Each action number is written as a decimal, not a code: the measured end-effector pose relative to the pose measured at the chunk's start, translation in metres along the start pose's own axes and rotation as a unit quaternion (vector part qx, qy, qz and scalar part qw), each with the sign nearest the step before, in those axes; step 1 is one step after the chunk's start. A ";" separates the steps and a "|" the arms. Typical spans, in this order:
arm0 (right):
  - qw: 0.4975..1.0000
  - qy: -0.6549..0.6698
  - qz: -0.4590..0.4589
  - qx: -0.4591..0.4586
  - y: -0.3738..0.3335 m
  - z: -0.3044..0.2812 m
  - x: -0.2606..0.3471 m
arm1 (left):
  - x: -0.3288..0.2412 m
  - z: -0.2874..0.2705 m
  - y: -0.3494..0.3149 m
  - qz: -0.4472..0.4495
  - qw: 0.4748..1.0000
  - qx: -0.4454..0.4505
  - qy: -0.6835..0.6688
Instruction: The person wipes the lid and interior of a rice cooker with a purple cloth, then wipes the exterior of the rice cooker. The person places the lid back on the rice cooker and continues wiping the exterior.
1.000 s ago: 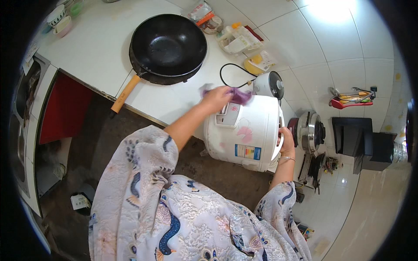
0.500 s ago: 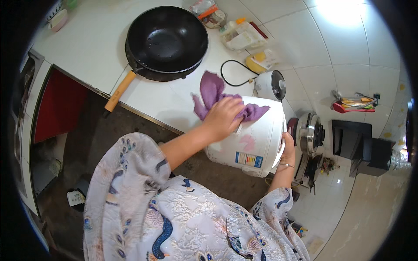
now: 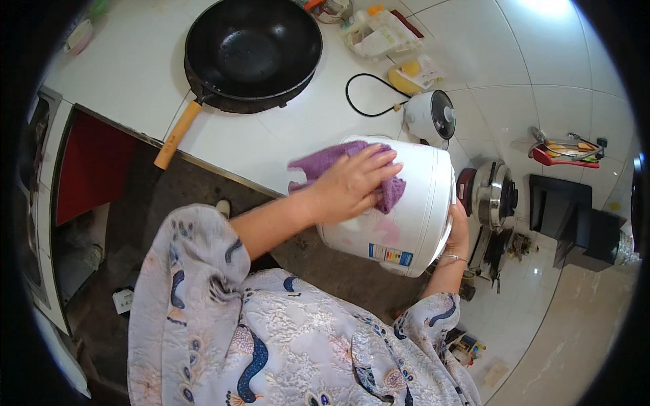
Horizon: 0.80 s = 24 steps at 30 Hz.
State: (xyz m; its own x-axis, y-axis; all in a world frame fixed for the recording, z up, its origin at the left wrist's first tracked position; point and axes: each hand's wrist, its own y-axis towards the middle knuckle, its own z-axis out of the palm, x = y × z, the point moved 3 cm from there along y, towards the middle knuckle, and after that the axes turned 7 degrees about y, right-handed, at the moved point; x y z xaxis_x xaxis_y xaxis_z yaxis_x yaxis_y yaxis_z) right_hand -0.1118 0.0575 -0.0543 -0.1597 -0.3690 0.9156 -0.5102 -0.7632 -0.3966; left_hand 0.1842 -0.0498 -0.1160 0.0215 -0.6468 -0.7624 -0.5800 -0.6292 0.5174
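A white rice cooker [image 3: 413, 203] lies tilted on its side at the edge of the white counter [image 3: 271, 142]. My left hand [image 3: 352, 184] presses a purple cloth [image 3: 325, 162] flat against the cooker's side. My right hand [image 3: 458, 230] holds the cooker's far end, partly hidden behind it. A coloured label shows near the cooker's lower end.
A black wok [image 3: 252, 51] with a wooden handle sits on the counter to the upper left. A small white kettle [image 3: 430, 116] with a black cord stands behind the cooker. Food packets [image 3: 379, 30] lie at the back. A metal pot [image 3: 494, 193] and dark boxes stand on the tiled floor at right.
My left hand has slid the purple cloth down and along the cooker's side, now spread flat under the palm. My right hand stays on the cooker's end.
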 end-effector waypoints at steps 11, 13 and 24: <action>0.998 -0.018 0.022 0.049 0.010 0.030 0.021 | 0.109 0.017 0.035 -0.286 0.889 0.041 -0.354; 0.998 -0.024 0.029 0.051 0.014 0.030 0.020 | 0.122 0.018 0.029 -0.321 0.890 0.042 -0.322; 0.996 0.038 0.055 -0.057 0.018 0.018 0.011 | 0.130 0.051 -0.076 -0.379 0.859 -0.170 -0.298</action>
State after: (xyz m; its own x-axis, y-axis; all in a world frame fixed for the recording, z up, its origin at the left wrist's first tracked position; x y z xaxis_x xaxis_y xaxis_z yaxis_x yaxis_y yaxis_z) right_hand -0.1073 0.0306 -0.0529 -0.2809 -0.4022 0.8714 -0.5781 -0.6538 -0.4882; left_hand 0.1896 -0.0636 -0.2744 -0.1914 0.2768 -0.9417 -0.3104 -0.9272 -0.2094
